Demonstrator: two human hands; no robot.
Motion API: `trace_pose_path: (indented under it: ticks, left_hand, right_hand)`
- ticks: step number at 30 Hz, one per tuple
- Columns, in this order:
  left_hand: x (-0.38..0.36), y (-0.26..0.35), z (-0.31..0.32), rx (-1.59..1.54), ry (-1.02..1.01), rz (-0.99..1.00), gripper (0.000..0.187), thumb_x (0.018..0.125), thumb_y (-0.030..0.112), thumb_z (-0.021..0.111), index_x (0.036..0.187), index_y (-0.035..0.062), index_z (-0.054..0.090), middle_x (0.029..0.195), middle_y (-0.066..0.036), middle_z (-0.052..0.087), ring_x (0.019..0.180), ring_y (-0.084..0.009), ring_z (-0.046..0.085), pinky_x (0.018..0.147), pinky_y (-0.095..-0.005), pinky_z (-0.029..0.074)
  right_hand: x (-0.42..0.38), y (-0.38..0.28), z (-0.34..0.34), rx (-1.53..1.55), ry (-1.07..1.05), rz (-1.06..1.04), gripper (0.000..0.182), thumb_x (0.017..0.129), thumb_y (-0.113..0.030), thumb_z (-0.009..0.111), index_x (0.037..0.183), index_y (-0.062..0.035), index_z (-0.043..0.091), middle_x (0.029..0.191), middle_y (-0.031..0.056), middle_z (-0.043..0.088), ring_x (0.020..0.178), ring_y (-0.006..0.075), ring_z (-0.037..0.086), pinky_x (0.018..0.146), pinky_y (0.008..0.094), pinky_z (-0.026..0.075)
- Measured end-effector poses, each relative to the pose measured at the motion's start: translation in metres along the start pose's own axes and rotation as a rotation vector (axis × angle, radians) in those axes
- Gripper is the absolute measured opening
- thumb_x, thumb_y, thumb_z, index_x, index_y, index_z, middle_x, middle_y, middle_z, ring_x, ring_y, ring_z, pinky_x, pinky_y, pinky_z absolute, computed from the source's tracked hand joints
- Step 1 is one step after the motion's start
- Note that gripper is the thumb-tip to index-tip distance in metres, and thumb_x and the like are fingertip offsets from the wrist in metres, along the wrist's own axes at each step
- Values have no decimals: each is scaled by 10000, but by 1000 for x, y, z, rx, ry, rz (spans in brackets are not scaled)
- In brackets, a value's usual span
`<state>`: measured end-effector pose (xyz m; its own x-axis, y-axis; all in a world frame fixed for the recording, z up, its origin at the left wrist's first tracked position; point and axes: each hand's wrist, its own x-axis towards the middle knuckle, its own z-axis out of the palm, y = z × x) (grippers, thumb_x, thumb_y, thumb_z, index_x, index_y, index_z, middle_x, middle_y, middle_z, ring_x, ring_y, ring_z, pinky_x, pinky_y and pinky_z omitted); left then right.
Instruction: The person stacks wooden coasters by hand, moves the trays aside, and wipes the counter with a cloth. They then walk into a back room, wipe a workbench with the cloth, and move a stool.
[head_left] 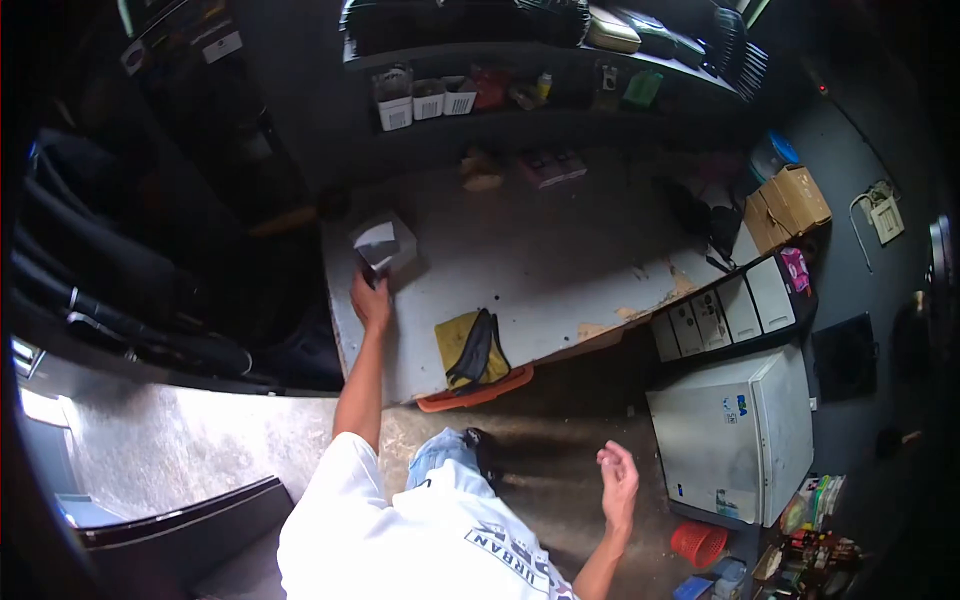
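My left hand [370,298] reaches over the left end of the white table [480,255]. Its fingers close on the near side of a small whitish box [400,245], which has a bright white patch on top and a dark near edge. The fingertips are partly hidden there. Off the table's front edge, my right hand [620,485] hangs in the air with fingers loosely bent and nothing in it. Between the hands, a yellow and black cloth item [472,348] lies at the table edge, above an orange tray-like thing [475,395].
At the table's back stand a tan object [480,172] and pink boxes [552,167]. White baskets [428,100] line a shelf. Cardboard boxes [790,208], a small white fridge [710,440] and a red basket [698,543] are on the right. The table's front edge is chipped.
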<state>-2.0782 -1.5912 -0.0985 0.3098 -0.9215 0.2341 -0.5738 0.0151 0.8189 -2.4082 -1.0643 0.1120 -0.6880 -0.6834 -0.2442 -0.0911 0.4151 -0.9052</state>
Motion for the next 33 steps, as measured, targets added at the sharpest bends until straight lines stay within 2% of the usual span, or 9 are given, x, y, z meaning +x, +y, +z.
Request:
trace_pose_path:
  ticks: [4,11,15,17,20,22,25,28,33]
  left_hand:
    - [102,-6,46,191,-162,-140,602,1023,486,743,1387,9,696,1294,-306,750,1197,-516,713,1017,-554,540]
    - [170,-26,111,91,167,136,487,1054,420,711,1287,-8,695,1274,-262,752,1192,-500,696,1020,-548,524]
    - [85,-11,101,-173,59,34,415,1008,243,780,1335,10,676,1285,-198,707,1172,-397,669,1031,-490,518]
    - [-6,58,41,-205,-240,65,503,994,224,792,1425,13,644,1334,-190,684,1208,-345,655,1026,-432,521]
    - [-102,107,-14,101,-518,467,621,957,391,820,1438,36,649,1431,-189,658,1347,-414,586,1166,-558,424]
    - [-143,112,-21,288,-424,685,682,938,462,823,1448,44,648,1453,-202,644,1373,-449,554,1196,-604,369]
    - [-158,108,-16,262,-353,677,586,953,426,823,1384,54,683,1396,-191,670,1352,-429,561,1164,-595,391]
    - [-149,106,0,209,-622,456,439,974,349,820,1286,59,714,1292,-179,698,1306,-397,586,1096,-559,439]
    - [-156,142,-1,-330,-840,70,234,1060,186,765,1177,26,640,925,-107,731,808,-206,696,712,-366,531]
  right_hand:
    - [-32,47,15,-95,-101,189,370,1099,-102,698,1456,-9,674,1261,110,781,1148,159,725,1001,315,579]
    - [-66,48,45,-99,-185,330,403,1095,-114,714,1484,-21,669,1321,134,781,1229,201,728,1061,344,574]
    - [-45,43,69,-107,-202,296,404,1099,-119,701,1486,-10,660,1339,152,770,1229,224,742,1089,367,580]
    - [-22,22,84,-178,-233,162,410,1086,-99,704,1484,-10,659,1328,160,766,1221,238,746,1088,375,585]
    - [10,-8,109,-174,-252,28,402,1065,-160,728,1442,-27,681,1295,179,768,1194,290,763,1052,403,590]
    - [28,-24,120,-217,-312,-35,411,1068,-179,723,1448,-29,676,1290,180,764,1196,302,761,1057,415,589]
    - [40,-35,132,-251,-400,-92,432,1069,-212,723,1460,-36,670,1309,187,748,1203,327,757,1067,436,587]
    - [55,-24,146,-216,-470,-188,443,1062,-216,733,1463,-40,670,1353,196,722,1192,333,761,1077,434,583]
    - [96,-28,172,-324,-344,-472,795,944,-229,850,1652,-127,502,1620,240,501,1546,434,477,1256,522,431]
